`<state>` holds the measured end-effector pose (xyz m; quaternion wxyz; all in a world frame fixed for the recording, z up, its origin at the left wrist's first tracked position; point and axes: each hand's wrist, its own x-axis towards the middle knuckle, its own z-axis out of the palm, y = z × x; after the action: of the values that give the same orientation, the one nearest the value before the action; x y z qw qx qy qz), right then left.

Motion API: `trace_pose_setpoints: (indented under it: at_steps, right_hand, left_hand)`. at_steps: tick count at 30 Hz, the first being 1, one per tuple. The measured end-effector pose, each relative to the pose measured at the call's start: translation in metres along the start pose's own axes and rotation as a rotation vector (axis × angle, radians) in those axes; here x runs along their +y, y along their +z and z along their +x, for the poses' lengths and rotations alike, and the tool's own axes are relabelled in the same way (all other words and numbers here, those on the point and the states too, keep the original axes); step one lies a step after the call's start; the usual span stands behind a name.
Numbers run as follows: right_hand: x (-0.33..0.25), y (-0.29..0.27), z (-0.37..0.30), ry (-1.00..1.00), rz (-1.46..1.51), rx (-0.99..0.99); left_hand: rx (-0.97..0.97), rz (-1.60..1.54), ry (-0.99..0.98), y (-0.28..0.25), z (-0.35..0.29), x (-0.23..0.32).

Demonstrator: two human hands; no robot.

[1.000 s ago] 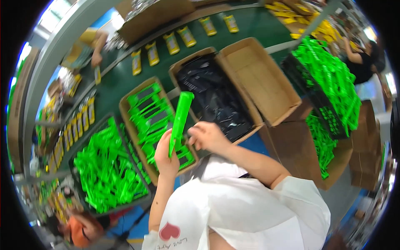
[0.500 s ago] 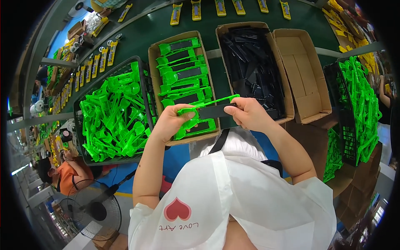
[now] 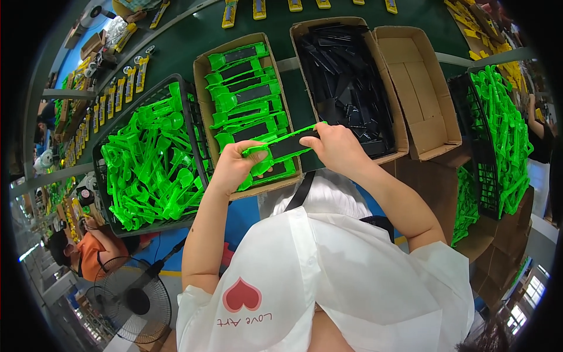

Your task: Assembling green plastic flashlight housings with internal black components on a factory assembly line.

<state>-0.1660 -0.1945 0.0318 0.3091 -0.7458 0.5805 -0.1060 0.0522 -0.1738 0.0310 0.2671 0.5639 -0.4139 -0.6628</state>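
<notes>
My left hand [image 3: 236,166] grips the left end of a green plastic frame [image 3: 261,168], its thumb pressed on the rounded end. A flat black strip [image 3: 287,146] lies within the frame's long sides. My right hand [image 3: 339,148] holds the other end, thumb on top of the strip and fingers behind. Both hands are closed, and the piece hangs over the front part of a cardboard box [image 3: 271,187]. Inside that box are several green frames with black strips [image 3: 253,94], laid crosswise in a row. Just beyond my right hand, another cardboard box holds loose black strips [image 3: 346,73].
A black crate [image 3: 196,126] heaped with green frames [image 3: 149,158] stands at left. On the right are an open cardboard box [image 3: 417,85] and a second black crate [image 3: 478,141] of green parts. Yellow pieces [image 3: 259,8] line the far green surface. A fan [image 3: 136,299] stands lower left.
The black strip, earlier partly outside the green frame, now lies between its sides. My right hand has shifted slightly left and up. The whole view has moved a little.
</notes>
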Motion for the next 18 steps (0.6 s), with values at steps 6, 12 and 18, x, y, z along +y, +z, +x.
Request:
trace_pose_setpoints:
  at_steps: [6,12,18]
  right_hand:
    - [0.005,-0.006,0.000,0.052,0.072,-0.069]
    - [0.009,-0.001,0.008,0.148,0.218,-0.170]
    - [0.009,0.006,0.002,0.122,-0.189,0.038]
  left_hand:
    - [0.025,0.072,-0.034,0.007,0.001,0.008]
    - [-0.032,0.031,0.022,0.006,0.008,0.000]
    - [-0.032,0.002,0.030,0.005,0.012,-0.009]
